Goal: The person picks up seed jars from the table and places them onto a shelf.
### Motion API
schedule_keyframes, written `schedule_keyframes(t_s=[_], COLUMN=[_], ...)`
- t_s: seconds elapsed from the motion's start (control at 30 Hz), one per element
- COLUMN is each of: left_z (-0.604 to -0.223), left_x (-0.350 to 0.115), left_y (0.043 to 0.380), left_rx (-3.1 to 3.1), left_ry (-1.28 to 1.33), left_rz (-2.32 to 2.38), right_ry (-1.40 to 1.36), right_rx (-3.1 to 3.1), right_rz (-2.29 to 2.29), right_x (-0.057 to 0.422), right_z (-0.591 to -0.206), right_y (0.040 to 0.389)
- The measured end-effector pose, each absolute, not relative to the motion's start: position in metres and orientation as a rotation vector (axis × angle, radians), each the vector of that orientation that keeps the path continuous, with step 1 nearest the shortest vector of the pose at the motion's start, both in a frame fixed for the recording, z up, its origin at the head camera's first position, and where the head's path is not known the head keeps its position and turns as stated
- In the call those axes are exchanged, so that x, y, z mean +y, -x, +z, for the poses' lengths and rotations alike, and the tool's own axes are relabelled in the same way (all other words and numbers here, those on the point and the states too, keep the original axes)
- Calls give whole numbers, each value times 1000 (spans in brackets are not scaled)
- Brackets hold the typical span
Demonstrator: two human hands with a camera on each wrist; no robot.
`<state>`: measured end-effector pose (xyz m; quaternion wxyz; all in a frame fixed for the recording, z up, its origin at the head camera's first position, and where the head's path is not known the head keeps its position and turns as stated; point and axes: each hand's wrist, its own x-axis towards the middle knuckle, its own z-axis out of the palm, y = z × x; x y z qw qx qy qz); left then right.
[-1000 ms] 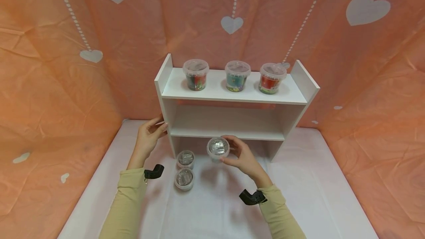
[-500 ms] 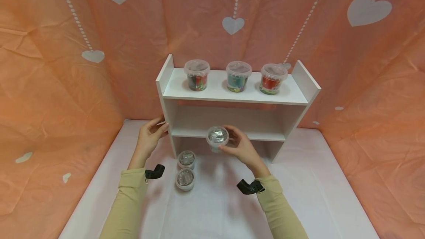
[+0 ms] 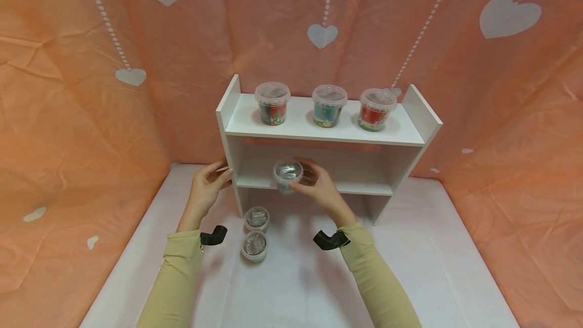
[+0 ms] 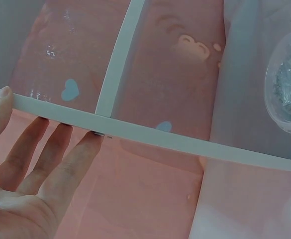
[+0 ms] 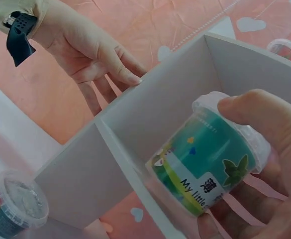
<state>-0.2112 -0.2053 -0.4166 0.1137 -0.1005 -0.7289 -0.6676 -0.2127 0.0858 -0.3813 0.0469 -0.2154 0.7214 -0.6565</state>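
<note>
My right hand (image 3: pixel 320 189) grips a small lidded plastic tub (image 3: pixel 288 176) in front of the middle shelf. In the right wrist view, the tub (image 5: pixel 205 159) tilts and shows a teal label with a green leaf. My left hand (image 3: pixel 205 194) touches the left side panel of a white shelf unit (image 3: pixel 314 166). In the left wrist view, that hand (image 4: pixel 46 184) has its thumb at the panel's front edge and its fairly straight fingers against the outer side. Two more lidded tubs, a rear one (image 3: pixel 257 218) and a front one (image 3: pixel 254 246), stand on the table.
Three lidded tubs stand on the top shelf: a red-and-black one (image 3: pixel 273 104), a teal one (image 3: pixel 329 106) and a red one (image 3: pixel 377 110). White cloth covers the table (image 3: pixel 291 287). Orange fabric (image 3: pixel 273 24) with white hearts hangs behind and at both sides.
My right hand has lifted the tub from below the middle shelf to its front edge, drifting slightly left. My left hand stays at the side panel.
</note>
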Motion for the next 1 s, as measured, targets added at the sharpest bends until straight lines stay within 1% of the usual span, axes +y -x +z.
schedule_keyframes(t_s=[0.13, 0.23, 0.37, 0.53, 1.0], left_z=[-417, -417, -417, -417, -418], left_x=[-206, -206, -205, -206, -205], left_y=[211, 211, 210, 211, 211], left_rx=[-2140, -2143, -2144, -2147, -2143], left_ry=[299, 297, 299, 296, 285], left_rz=[-1952, -1951, -1956, -1958, -1962], right_ry=[688, 705, 715, 706, 683], right_rx=[2207, 2227, 2267, 2316, 2317], right_rz=[-1976, -1961, -1929, -1896, -1971], right_x=[79, 75, 71, 67, 61], right_z=[-379, -388, -391, -379, -385], right_y=[220, 231, 237, 234, 242])
